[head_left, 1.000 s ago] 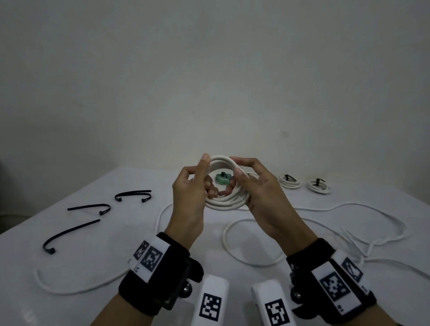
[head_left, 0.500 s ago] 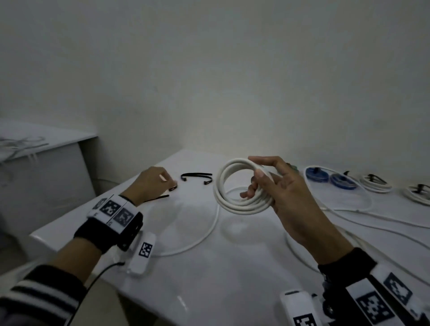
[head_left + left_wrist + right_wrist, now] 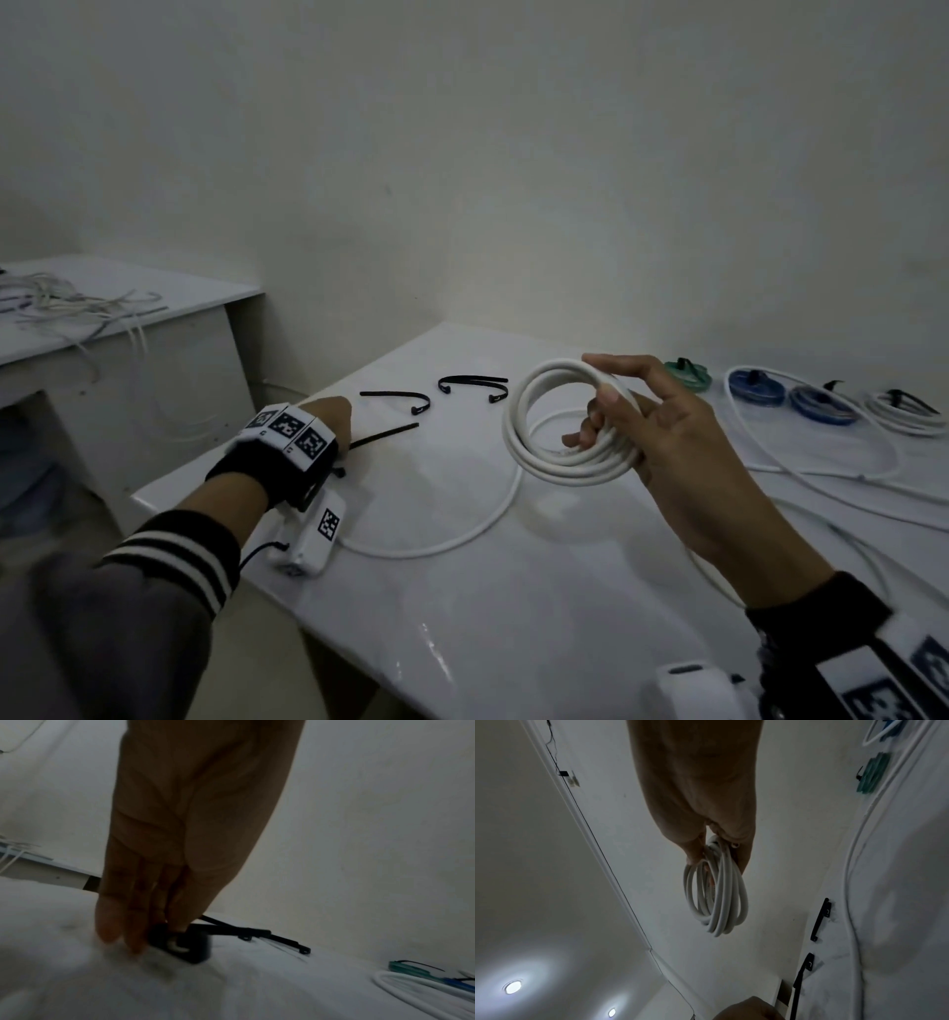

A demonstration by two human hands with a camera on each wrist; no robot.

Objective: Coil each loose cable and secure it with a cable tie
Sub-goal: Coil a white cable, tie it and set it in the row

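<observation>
My right hand holds a coil of white cable up above the white table, thumb on the outside and fingers through the loops; the right wrist view shows the same coil hanging from that hand. My left hand is down on the table at the left. Its thumb and fingertips pinch the head end of a black cable tie, whose strap sticks out to the right. Two more black ties lie just beyond.
A loose white cable curves across the table under the coil. Tied coils lie at the back right: green, two blue, white. A lower table with tangled cables stands left. The table's front-left edge is near my left wrist.
My left hand let go of the coil, moved left and down to the table, and closed on a black tie. The right hand keeps the coil alone. The view turned left.
</observation>
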